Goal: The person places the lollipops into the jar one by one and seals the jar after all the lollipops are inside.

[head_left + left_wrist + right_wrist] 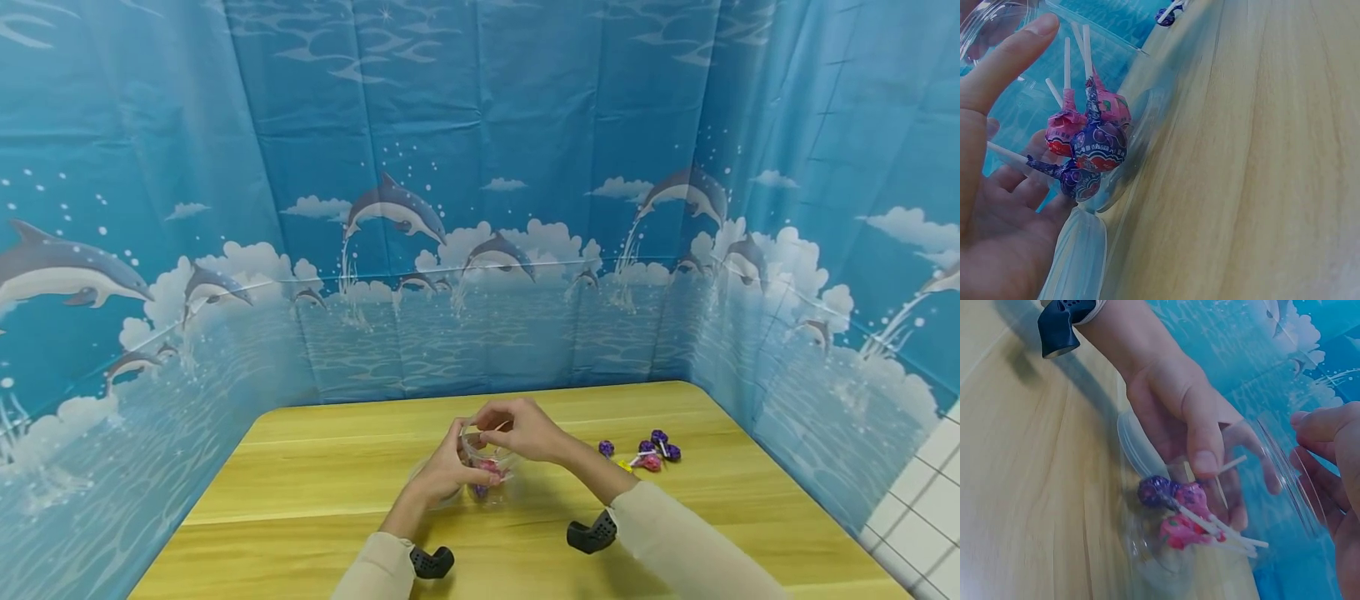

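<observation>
At the left, a clear round lid is seen on the wooden table, just beside the left hand. And the clear jar is gripped by that hand, its wall clamped between a thumb on the near side and fingers curled round behind! Inside, purple and pink wrapped lollipops are gathered near the base, sticks pointed mostly toward the mouth, separated from the left fingers by the clear wall. Now to the mouth itself: the right hand is held over the rim, thumb and bent fingers apart, nothing seen between them; whether the rim is touched cannot be told. The jarred sweets are set below those right fingertips. Farther right, past the right forearm, loose lollipops are scattered on the table, purple and pink, with a yellow one partly hidden.
</observation>
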`<action>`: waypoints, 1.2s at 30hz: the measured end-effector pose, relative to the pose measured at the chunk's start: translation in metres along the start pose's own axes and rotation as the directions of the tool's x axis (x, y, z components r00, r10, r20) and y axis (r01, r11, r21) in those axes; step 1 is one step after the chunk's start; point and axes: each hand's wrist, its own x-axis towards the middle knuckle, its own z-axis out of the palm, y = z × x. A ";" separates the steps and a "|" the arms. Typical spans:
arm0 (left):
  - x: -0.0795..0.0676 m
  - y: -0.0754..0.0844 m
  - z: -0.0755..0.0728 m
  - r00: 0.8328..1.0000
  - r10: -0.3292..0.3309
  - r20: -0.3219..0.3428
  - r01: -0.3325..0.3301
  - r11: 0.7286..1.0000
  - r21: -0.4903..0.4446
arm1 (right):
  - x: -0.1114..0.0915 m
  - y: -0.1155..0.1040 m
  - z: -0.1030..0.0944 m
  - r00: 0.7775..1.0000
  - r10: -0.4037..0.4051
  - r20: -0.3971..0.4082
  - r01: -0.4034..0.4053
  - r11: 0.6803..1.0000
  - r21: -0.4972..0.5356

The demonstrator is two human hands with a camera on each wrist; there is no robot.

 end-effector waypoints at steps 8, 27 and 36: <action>0.002 0.002 -0.001 1.000 0.025 -0.016 -0.024 0.998 0.062 | -0.007 0.002 -0.017 1.000 0.010 -0.020 -0.011 1.000 -0.024; 0.004 0.001 0.001 1.000 0.009 -0.029 -0.009 1.000 0.021 | -0.036 0.015 -0.051 0.996 0.064 -0.056 -0.068 0.996 -0.062; 0.001 0.001 0.002 1.000 0.000 -0.030 0.000 1.000 0.020 | -0.061 0.026 -0.067 0.991 0.110 -0.077 -0.117 0.990 -0.085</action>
